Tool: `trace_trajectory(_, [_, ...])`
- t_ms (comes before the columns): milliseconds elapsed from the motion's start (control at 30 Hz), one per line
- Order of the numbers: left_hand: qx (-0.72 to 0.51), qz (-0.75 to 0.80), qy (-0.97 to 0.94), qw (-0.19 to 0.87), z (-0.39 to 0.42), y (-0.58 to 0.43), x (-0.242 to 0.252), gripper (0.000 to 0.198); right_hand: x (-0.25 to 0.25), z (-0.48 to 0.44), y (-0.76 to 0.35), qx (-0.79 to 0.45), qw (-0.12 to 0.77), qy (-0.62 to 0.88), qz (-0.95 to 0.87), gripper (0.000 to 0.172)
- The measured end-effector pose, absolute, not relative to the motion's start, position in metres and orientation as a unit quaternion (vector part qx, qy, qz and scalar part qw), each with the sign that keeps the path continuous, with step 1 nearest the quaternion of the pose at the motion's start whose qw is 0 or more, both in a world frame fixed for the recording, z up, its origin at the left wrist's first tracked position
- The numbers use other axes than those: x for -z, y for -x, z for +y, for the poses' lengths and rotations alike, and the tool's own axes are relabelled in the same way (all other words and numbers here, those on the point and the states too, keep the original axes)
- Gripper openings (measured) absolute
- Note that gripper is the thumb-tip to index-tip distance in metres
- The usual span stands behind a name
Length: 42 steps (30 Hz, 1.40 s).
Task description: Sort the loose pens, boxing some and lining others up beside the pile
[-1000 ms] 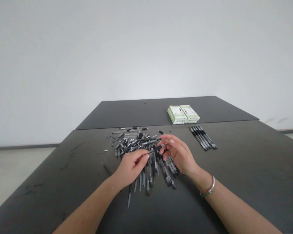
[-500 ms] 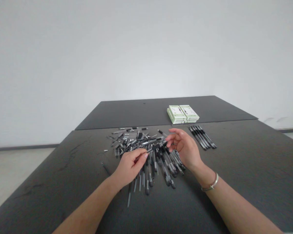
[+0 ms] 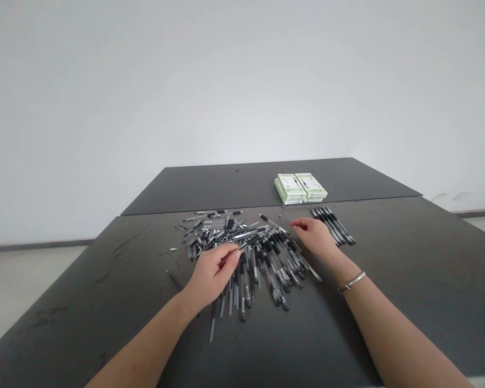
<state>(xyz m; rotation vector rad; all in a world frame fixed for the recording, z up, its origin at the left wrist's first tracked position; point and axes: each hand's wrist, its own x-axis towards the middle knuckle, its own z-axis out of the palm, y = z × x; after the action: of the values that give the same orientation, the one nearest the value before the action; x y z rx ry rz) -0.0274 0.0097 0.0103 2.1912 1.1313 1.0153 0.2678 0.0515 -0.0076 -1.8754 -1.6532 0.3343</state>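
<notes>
My left hand (image 3: 214,272) is closed, with thumb and forefinger pinching a pen (image 3: 248,243) that points right over the heap. Below and around it lies a loose pile of pens and pen parts (image 3: 275,261), clear barrels with black grips. To the right of the pile, my right hand (image 3: 313,235) is low over the table with its fingers curled together. Whatever those fingers may hold is hidden. Close to its fingertips lies a single pen (image 3: 271,222) at the pile's far edge. Just beyond are small metallic pieces (image 3: 279,216).
A row of several pens (image 3: 333,225) lies side by side behind my right hand. Green and white boxes (image 3: 301,188) are stacked farther back, past the seam of the black table (image 3: 202,188). One dark pen part (image 3: 172,279) lies apart at left.
My right hand has moved right and down, away from the pen in my left hand, and its spread fingers have curled. The left hand has stayed nearly still, keeping its pen.
</notes>
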Motion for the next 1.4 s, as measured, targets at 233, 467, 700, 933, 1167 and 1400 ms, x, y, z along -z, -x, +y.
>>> trace_trajectory(233, [-0.383, 0.430, -0.783, 0.235, 0.011, 0.027, -0.009, 0.025, 0.015, 0.052, -0.264, -0.087, 0.224, 0.700, -0.672, 0.030])
trace_trajectory(467, [-0.383, 0.427, -0.787, 0.227, 0.009, 0.026, -0.011, 0.024, 0.023, 0.070, -0.260, -0.040, 0.216, 0.697, -0.682, 0.038])
trace_trajectory(700, [-0.387, 0.413, -0.790, 0.233, 0.008, 0.026, -0.013, 0.023, 0.022, 0.097, -0.254, -0.017, 0.193, 0.663, -0.723, 0.042])
trace_trajectory(933, [-0.384, 0.413, -0.789, 0.244, 0.008, 0.028, -0.014, 0.024, 0.022, 0.108, -0.254, -0.015, 0.158, 0.636, -0.755, 0.033])
trace_trajectory(1167, [-0.380, 0.419, -0.790, 0.239, 0.006, 0.026, -0.016, 0.024, 0.015, 0.104, -0.254, -0.017, 0.145, 0.634, -0.759, 0.024])
trace_trajectory(1400, [-0.382, 0.408, -0.793, 0.242, 0.006, 0.026, -0.016, 0.024, 0.014, 0.099, -0.255, -0.026, 0.136, 0.659, -0.739, 0.015])
